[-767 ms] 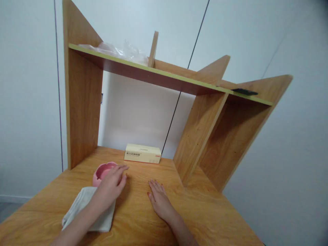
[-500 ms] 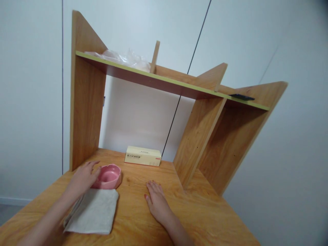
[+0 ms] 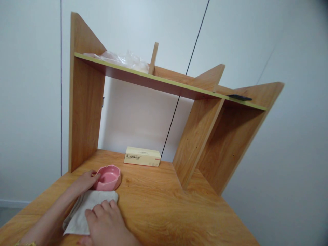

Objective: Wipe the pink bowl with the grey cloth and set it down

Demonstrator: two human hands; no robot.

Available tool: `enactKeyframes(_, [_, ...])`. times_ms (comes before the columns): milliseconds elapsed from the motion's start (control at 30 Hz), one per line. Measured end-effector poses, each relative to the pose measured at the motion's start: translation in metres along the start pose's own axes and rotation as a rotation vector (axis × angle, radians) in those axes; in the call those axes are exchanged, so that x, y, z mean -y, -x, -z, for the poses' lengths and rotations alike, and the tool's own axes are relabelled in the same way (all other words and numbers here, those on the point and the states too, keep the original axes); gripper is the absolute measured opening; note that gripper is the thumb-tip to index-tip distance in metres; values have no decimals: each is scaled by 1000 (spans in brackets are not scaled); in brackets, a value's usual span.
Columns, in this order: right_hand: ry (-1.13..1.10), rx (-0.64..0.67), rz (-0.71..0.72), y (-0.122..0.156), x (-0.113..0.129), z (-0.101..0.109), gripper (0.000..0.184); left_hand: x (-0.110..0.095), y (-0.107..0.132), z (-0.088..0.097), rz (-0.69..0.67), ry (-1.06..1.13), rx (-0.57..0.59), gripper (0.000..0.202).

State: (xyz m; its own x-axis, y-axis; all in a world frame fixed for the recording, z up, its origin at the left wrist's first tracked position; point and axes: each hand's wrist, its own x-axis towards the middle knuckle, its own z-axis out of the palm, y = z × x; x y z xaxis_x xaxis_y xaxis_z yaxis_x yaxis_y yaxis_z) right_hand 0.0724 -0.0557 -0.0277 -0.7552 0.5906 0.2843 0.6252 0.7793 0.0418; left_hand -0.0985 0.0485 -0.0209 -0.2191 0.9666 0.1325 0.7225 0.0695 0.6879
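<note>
My left hand (image 3: 83, 182) lies against the near-left side of the pink ashtray (image 3: 109, 177), fingers loosely curled and a fingertip on its rim. I cannot tell whether it grips the ashtray or only touches it; it seems to steady the dish on the worktop (image 3: 164, 205). Just nearer to me, my right hand (image 3: 106, 223) rests flat on the grey cloth (image 3: 79, 215), fingers together and stretched out, apparently pinning the cloth down. The cloth's far edge touches the ashtray's base. Beyond both hands, well apart and against the back wall, lies a cream box (image 3: 142, 156). Above it runs the shelf (image 3: 159, 80), with a crumpled plastic bag (image 3: 125, 58) on its left end.
</note>
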Motion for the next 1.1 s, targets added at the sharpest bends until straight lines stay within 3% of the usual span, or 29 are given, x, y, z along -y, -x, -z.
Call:
enactKeyframes(100, [66,8,-32,-2,1,-5,23,0,-1,-2,80,53,92,29])
enactKeyframes(200, [55,82,-154,3,-15,-3,20,-5,5,-2,157,216,148,26])
enactKeyframes(367, [-21,185,-516,38,-84,16,36,-13,14,-8,260,374,201,19])
enactKeyframes(433, [-157,76,-642,56,-117,21,25,-17,15,-14,279,405,214,19])
enactKeyframes(500, [-440,-6,-757,70,-146,23,4,-25,17,-21,283,443,239,22])
enactKeyframes(633, [-859,-316,-812,81,-178,21,32,-48,28,-35,211,535,295,29])
enactKeyframes(733, [-990,-548,-792,79,-180,23,39,-63,38,-45,137,573,288,31])
enactKeyframes(833, [-1079,-655,-745,71,-170,26,40,-73,45,-54,33,531,268,30])
enactKeyframes(967, [-1109,-645,-689,59,-150,26,38,-81,53,-60,-88,422,255,24])
enactKeyframes(1100, [-857,-554,-646,52,-130,25,36,-85,59,-61,-134,367,237,25])
